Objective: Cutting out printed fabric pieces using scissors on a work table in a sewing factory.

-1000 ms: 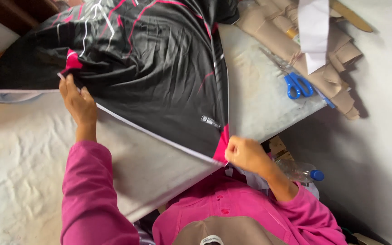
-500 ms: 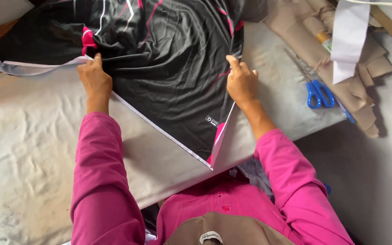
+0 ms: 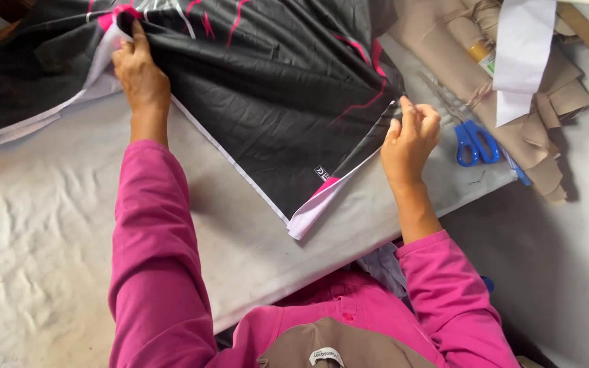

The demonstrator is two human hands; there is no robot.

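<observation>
Black garment with pink streaks and white edging, spread over the far half of the bench, its near corner folded back to show white lining, pointing toward the near edge. Cloth creased, bunched toward the far left corner.

Left hand at the garment's far left part, fingers closed on a gathered fold of black and white cloth by a pink patch. Right hand at the garment's right hem, fingertips pinched on the edge, lifting it slightly off the bench. The bulk of the garment lies between the two hands.

Bench cover grey, wrinkled. Blue-handled scissors just beside the right hand, near the bench's right edge. Beyond them, a heap of tan fabric at the far right corner, with a white strip draped over it.
</observation>
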